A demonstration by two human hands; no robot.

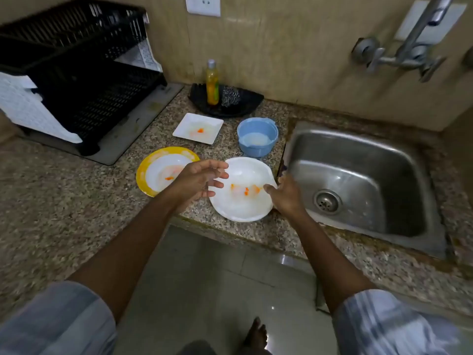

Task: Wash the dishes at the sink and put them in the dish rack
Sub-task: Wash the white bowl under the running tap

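Left hand [198, 181] spread; right hand [286, 194] fingers curled.

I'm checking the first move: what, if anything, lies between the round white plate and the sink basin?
Nothing visible does. The round white plate sits on the counter right beside the sink, its near rim held by the right hand. The basin shows only its drain. The blue bowl stands behind the plate, off that path.

Soiled round white plate [242, 201] flat on counter beside sink [358, 180]
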